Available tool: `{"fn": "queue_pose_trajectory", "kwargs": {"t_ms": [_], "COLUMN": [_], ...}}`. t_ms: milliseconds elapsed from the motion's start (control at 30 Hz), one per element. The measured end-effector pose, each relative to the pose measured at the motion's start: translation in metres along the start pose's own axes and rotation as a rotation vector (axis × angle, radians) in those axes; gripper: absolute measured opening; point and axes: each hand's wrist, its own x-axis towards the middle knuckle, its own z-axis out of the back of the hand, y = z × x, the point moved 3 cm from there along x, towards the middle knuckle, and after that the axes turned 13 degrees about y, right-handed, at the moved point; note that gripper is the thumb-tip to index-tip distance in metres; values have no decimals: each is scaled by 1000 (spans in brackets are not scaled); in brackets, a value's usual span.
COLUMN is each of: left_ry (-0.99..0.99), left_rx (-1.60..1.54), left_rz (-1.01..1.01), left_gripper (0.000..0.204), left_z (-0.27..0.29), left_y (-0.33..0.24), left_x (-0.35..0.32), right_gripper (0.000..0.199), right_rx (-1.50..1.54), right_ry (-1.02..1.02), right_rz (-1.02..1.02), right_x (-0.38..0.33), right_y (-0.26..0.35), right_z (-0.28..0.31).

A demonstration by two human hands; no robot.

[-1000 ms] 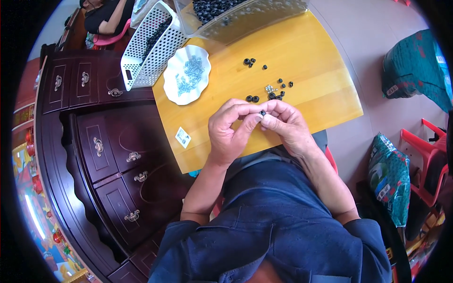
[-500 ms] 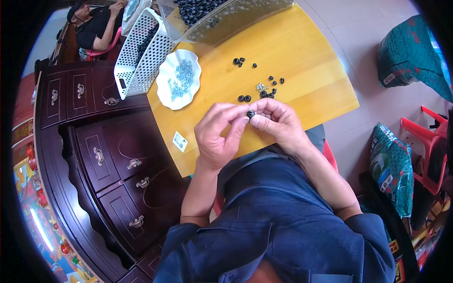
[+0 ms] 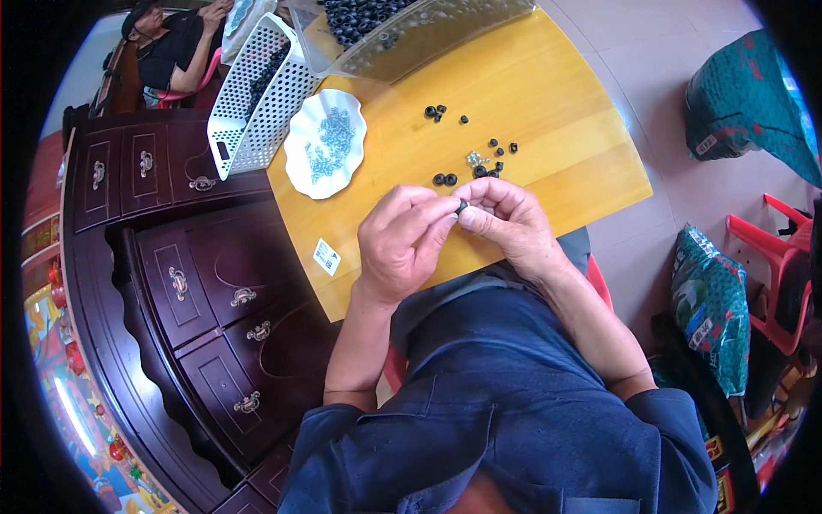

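Observation:
Between my two hands, over the near edge of the yellow table [image 3: 565,111], is a small round black part [image 3: 462,206], mostly covered by fingertips. My left hand [image 3: 406,236] pinches it from the left with thumb and forefinger. From the other side my right hand [image 3: 507,218] grips it, thumb in front and fingers curled behind. Just beyond the fingers lie two black rings [image 3: 444,179], more black parts [image 3: 485,172] and a little heap of small silvery pieces [image 3: 476,158]. Several other black parts [image 3: 435,112] are scattered farther back.
A white scalloped dish [image 3: 295,171] holds small clear-looking pieces, beside a white perforated basket [image 3: 224,141] of black parts. A clear bin [image 3: 428,43] of black parts stands at the back. Dark drawers [image 3: 214,248] flank the left; green bags [image 3: 711,295] lie right. Another person [image 3: 175,56] sits far left.
Both hands have shifted slightly to the right with the black part. The left fingertips now cover more of it.

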Motion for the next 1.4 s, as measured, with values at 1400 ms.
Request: {"fn": "queue_pose_trajectory", "kwargs": {"t_ms": [1400], "left_ry": [40], "left_rx": [109], "left_rz": [249], "left_gripper": [8], "left_z": [-7], "left_y": [63], "left_x": [63], "right_gripper": [20], "right_rx": [134], "right_ry": [83], "right_rz": [-38], "right_x": [0], "right_y": [5], "right_z": [-5]}}
